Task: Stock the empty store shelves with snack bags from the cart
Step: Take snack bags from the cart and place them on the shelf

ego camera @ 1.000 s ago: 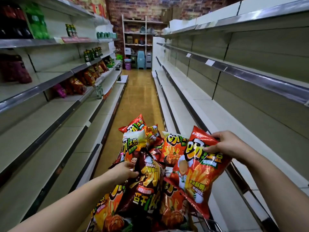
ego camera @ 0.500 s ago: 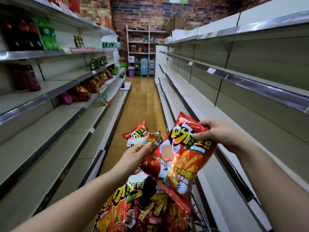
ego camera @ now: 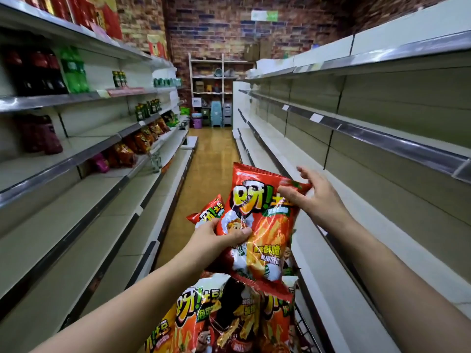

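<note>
The left hand [ego camera: 219, 238] grips the left edge of a red snack bag [ego camera: 262, 225] about halfway down. Its thumb is curled over the printed front and its fingers are wrapped behind, out of sight. The right hand [ego camera: 314, 197] has the bag's upper right corner tucked into the web of the thumb. The thumb lies across the front, while the fingers [ego camera: 304, 173] fan out fairly straight past the bag's edge. Whether any of them press the back cannot be told.

The bag is held upright, slightly tilted, in the near middle of the aisle, above the cart [ego camera: 304, 327] and close to the right shelves [ego camera: 382, 225]. Its front carries big yellow-green characters "呀!土", with the right thumb covering what follows. Below is a cartoon figure beside fries, and lower down the characters "酥脆" can be read. The smaller lines are too blurred to read.

A second red bag [ego camera: 207, 212] of the same brand peeks out just behind the left hand. More bags [ego camera: 198, 319] fill the cart below, one showing "呀!土豆".

White price tags [ego camera: 316, 117] sit on the rail of the right shelves. The left shelves [ego camera: 76, 189] hold dark soda bottles [ego camera: 33, 72], green bottles [ego camera: 75, 70] and farther snack bags [ego camera: 142, 141]. A brick wall [ego camera: 216, 29] closes the far end.
</note>
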Demonstrator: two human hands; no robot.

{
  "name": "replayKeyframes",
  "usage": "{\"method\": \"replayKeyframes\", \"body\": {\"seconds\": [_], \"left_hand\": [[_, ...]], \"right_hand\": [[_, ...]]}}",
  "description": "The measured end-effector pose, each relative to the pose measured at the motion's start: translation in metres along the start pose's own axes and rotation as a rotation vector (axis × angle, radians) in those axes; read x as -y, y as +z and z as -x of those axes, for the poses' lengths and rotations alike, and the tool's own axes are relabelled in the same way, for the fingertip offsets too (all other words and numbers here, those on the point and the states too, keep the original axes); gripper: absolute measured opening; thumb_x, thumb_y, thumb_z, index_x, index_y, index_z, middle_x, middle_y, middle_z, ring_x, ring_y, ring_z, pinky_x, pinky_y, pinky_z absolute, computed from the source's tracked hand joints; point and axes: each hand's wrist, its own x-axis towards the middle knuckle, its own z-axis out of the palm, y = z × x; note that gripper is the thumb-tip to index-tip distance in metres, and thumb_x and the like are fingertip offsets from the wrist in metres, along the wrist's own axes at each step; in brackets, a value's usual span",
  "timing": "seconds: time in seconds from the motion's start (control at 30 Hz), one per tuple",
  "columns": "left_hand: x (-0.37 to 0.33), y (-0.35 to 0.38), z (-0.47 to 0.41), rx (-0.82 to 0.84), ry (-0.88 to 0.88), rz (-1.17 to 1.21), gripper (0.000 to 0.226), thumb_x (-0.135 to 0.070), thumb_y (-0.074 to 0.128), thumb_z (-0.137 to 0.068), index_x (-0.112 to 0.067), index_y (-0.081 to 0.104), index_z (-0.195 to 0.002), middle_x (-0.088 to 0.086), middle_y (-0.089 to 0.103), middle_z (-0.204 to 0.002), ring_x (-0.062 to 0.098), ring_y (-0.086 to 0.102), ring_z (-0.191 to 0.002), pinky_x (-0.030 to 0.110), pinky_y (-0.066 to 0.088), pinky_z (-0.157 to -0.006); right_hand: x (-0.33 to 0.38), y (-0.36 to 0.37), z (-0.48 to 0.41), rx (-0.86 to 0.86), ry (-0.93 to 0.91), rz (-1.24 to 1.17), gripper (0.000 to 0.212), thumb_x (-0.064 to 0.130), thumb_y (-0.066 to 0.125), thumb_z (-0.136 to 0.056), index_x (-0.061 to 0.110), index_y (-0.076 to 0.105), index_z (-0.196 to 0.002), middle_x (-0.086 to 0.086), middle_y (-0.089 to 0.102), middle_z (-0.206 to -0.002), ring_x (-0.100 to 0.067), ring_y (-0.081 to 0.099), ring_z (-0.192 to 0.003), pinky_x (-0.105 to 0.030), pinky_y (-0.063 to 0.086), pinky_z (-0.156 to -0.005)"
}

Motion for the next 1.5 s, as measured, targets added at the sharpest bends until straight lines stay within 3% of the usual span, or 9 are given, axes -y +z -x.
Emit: {"method": "replayKeyframes", "body": {"seconds": [0.17,0.27,0.37,0.57,0.8,1.1,1.2,1.37,1.5], "left_hand": [[0.0,0.005,-0.008,-0.061,0.082,0.106,0.062,-0.039,0.078,-0.068,-0.014,0.053,-0.118,0.005,0.073,-0.1,0.021,0.072,-0.082,0.034,0.058,-0.074],[-0.008,0.013,-0.01,-0.028,0.107,0.103,0.102,-0.061,0.082,-0.05,-0.014,0.044,-0.132,0.004,0.067,-0.117,0.021,0.067,-0.101,0.041,0.052,-0.092],[-0.017,0.021,-0.012,0.059,0.13,0.124,0.101,-0.062,0.083,-0.048,-0.016,0.047,-0.13,0.003,0.068,-0.116,0.022,0.066,-0.104,0.044,0.048,-0.098],[-0.049,0.058,-0.019,0.366,0.152,0.117,0.081,-0.032,0.091,-0.051,-0.018,0.052,-0.12,0.007,0.071,-0.107,0.028,0.07,-0.094,0.046,0.054,-0.087],[-0.104,0.18,-0.008,0.684,0.306,0.051,0.067,-0.036,0.086,-0.05,-0.022,0.058,-0.109,-0.005,0.074,-0.086,0.01,0.071,-0.071,0.021,0.051,-0.051],[-0.174,0.347,0.029,1.057,0.352,-0.095,0.059,-0.044,0.077,-0.053,-0.007,0.07,-0.099,0.008,0.075,-0.09,0.022,0.071,-0.082,0.035,0.057,-0.081],[-0.182,0.394,0.031,1.121,0.343,-0.162,0.05,-0.04,0.078,-0.066,-0.007,0.068,-0.101,0.009,0.075,-0.092,0.022,0.071,-0.085,0.032,0.056,-0.08],[-0.18,0.469,0.035,1.127,0.347,-0.194,0.04,-0.027,0.077,-0.075,-0.008,0.062,-0.107,0.011,0.071,-0.099,0.023,0.069,-0.085,0.028,0.055,-0.066],[-0.179,0.514,0.038,1.131,0.305,-0.291,0.012,-0.013,0.07,-0.082,-0.013,0.059,-0.086,0.006,0.065,-0.084,0.017,0.062,-0.074,0.026,0.051,-0.062]], "right_hand": [[0.005,0.014,0.021,0.21,0.224,-0.285,0.125,0.074,0.072,-0.047,0.039,0.004,-0.145,-0.01,0.036,-0.145,-0.028,0.049,-0.123,-0.051,0.042,-0.1],[0.011,0.021,0.034,0.246,0.241,-0.443,0.113,0.044,0.085,-0.057,0.034,0.011,-0.142,-0.004,0.056,-0.122,-0.024,0.064,-0.102,-0.049,0.051,-0.091],[0.018,0.011,0.043,0.088,0.194,-0.528,0.083,0.015,0.079,-0.071,0.027,0.028,-0.136,0.001,0.062,-0.111,-0.019,0.067,-0.097,-0.04,0.055,-0.086],[0.028,-0.048,0.067,-0.191,0.21,-0.515,0.072,0.026,0.087,-0.056,0.028,0.046,-0.115,-0.001,0.067,-0.107,-0.019,0.07,-0.092,-0.043,0.057,-0.082],[0.051,-0.169,0.138,-0.59,0.304,-0.435,0.057,0.011,0.081,-0.063,0.006,0.052,-0.112,-0.01,0.072,-0.092,-0.019,0.071,-0.072,-0.03,0.058,-0.058],[0.054,-0.302,0.206,-0.923,0.5,-0.305,0.021,0.012,0.071,-0.079,0.0,0.066,-0.096,-0.014,0.071,-0.079,-0.021,0.066,-0.059,-0.033,0.057,-0.065],[0.046,-0.338,0.214,-1.017,0.592,-0.204,0.038,0.013,0.074,-0.078,-0.002,0.054,-0.107,-0.016,0.068,-0.089,-0.022,0.065,-0.064,-0.033,0.056,-0.062],[0.019,-0.386,0.217,-1.068,0.723,-0.041,0.01,0.004,0.061,-0.085,0.008,0.055,-0.078,-0.009,0.059,-0.08,-0.021,0.059,-0.069,-0.032,0.054,-0.071],[-0.012,-0.416,0.212,-1.093,0.761,0.108,0.038,0.003,0.05,-0.093,-0.001,0.049,-0.131,-0.016,0.051,-0.136,-0.029,0.049,-0.125,-0.029,0.043,-0.094]]}}
